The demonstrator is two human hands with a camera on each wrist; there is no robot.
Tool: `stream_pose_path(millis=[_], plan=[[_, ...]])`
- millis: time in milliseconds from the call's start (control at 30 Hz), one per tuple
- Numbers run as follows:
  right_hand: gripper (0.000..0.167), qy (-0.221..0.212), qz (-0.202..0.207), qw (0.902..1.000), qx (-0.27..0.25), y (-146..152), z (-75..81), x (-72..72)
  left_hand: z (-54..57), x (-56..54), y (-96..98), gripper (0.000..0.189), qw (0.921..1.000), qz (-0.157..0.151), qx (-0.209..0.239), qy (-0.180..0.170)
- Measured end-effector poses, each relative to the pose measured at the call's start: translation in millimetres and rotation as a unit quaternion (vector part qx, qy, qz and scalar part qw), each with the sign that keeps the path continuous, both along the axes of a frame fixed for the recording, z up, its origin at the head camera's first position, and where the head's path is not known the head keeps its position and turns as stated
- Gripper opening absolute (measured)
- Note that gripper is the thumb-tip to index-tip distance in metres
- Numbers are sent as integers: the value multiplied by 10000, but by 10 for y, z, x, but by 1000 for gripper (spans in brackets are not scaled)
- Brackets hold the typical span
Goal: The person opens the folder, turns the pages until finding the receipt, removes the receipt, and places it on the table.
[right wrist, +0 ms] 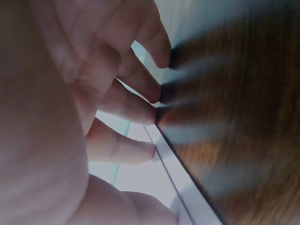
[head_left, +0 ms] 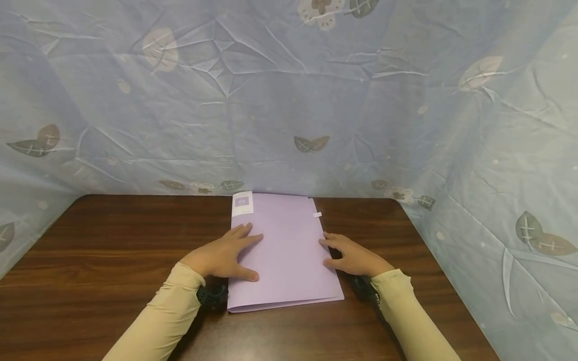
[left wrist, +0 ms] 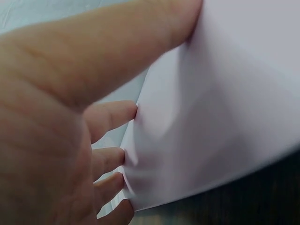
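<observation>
A light purple folder (head_left: pixel 284 250) lies on the brown wooden table, a white label (head_left: pixel 242 204) at its top left corner and a small white tab (head_left: pixel 317 214) on its right edge. My left hand (head_left: pixel 226 253) rests with spread fingers on the folder's left side. In the left wrist view its fingertips (left wrist: pixel 129 111) touch the purple cover. At the right edge is my right hand (head_left: pixel 354 254), its thumb and index finger on the folder's border. The other fingertips (right wrist: pixel 163 60) of that hand touch the wood beside it in the right wrist view.
The wooden table (head_left: pixel 113 260) has rounded back corners. A pale blue curtain (head_left: pixel 280 100) with a leaf pattern hangs behind it and along both sides. Dark bands (head_left: pixel 211 296) circle the wrists below cream sleeves (head_left: pixel 158 316).
</observation>
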State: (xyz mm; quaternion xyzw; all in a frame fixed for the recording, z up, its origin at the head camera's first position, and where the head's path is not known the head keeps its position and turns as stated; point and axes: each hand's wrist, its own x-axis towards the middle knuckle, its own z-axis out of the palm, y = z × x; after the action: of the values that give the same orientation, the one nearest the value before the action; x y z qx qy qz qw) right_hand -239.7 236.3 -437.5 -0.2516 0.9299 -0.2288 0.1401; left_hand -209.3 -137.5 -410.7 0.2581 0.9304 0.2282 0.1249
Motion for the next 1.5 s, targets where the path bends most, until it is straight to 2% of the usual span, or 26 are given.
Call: stream_pose_path(millis=[233,433,867,1167,1300,1500], plan=[[63,3,-3,10000,41,-21,15,12,-14,-16,-20,101,10000,-64,-4,13],[63,1,-11,10000,76,-31,4,16,-30,-25,-38,101,9999,-46,5,-144],[62,-20,-73,10000,56,-53,36,44,-95,-110,-115,101,9995,-177,148,-211],[69,95,43,9999,42,-37,2,44,-93,-100,-82,97,9998,-199,64,-25],[65,117,261,9996,43,-24,-19,36,-48,-68,-39,86,9995,-302,65,62],[63,144,306,9993,133,-21,-38,11,46,36,109,75,9979,-529,-10,377]])
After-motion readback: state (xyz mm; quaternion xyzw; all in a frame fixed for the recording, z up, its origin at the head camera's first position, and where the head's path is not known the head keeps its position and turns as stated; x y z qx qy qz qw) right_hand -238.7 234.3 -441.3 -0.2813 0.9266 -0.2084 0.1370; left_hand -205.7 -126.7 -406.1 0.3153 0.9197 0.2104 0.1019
